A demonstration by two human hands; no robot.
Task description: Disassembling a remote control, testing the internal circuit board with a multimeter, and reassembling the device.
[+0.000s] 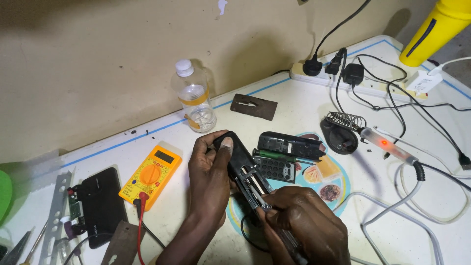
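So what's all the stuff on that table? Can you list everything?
Opened phone body: 1, black, held in the middle.
Screwdriver: 1, dark with a metal tip, on the phone body.
Multimeter: 1, yellow and orange, left of the hands.
Bottle: 1, clear with a white cap, by the wall.
Phone cover: 1, black, right of the hands.
Keypad: 1, dark, under the cover.
Soldering iron: 1, whitish with a red light, on its stand at right.
Power strip: 1, white, at the back.
Smartphone: 1, black, far left.
Left hand: 1, gripping the phone body.
Right hand: 1, gripping the screwdriver.
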